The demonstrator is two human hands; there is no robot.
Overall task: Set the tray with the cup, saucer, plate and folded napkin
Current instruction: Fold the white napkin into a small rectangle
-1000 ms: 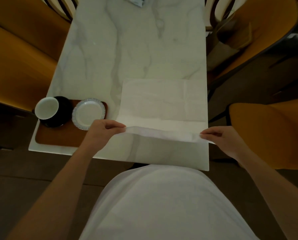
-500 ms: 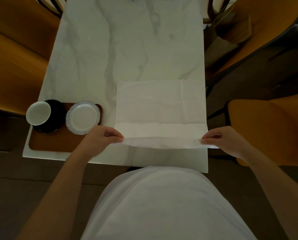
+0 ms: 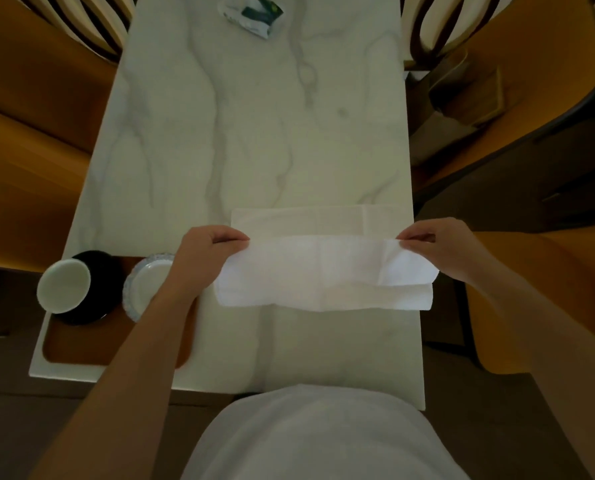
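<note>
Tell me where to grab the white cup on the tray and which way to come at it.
Probably by the rim, from straight above. The white cup stands upright, mouth open, on the black saucer at the tray's far left corner. No handle shows. The plate sits close on its right, so a side approach from there looks cramped. Both hands are pinching the napkin.

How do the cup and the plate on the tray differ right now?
The cup is plain white and stands on a black saucer; the plate has a patterned rim and lies directly on the tray. The cup shows fully; the left forearm partly covers the plate. Both are round.
</note>
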